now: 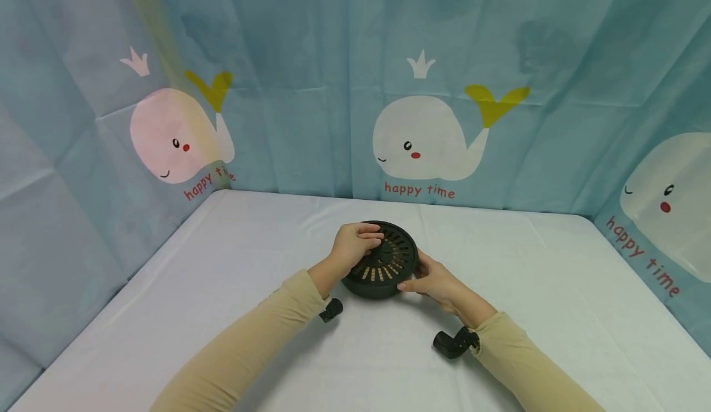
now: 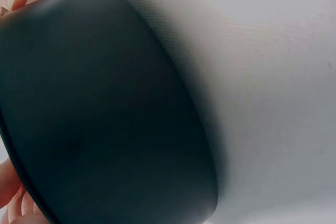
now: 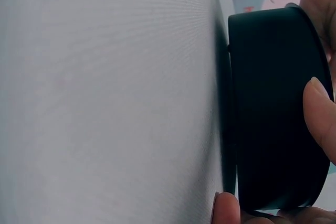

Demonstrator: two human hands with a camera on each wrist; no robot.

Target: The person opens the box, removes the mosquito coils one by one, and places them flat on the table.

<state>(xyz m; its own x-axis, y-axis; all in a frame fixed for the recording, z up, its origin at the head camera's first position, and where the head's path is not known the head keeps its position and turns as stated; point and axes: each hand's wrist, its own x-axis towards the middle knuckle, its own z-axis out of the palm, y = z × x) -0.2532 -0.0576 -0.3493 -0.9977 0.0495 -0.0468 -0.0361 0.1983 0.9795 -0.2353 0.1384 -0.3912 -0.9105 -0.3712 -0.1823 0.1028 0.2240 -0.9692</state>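
A round dark green container (image 1: 371,291) with a slotted lid (image 1: 408,258) sits on the white table, and pale brown shows through the lid's slots. The left hand (image 1: 352,245) reaches over the lid from the left, its bent fingers gathered near the lid's middle; they hide what they pinch there. Gripping the container's right side, the right hand (image 1: 436,282) has its thumb at the near wall and its fingers round the far side. The left wrist view is mostly filled by the container's smooth wall (image 2: 110,103). In the right wrist view the thumb (image 3: 320,116) presses that wall.
A white cloth covers the table (image 1: 555,288). Behind it hangs a blue curtain (image 1: 311,91) printed with whales. Black wrist cameras, one on the right wrist (image 1: 452,343) and one on the left (image 1: 331,310), stick out near the tabletop.
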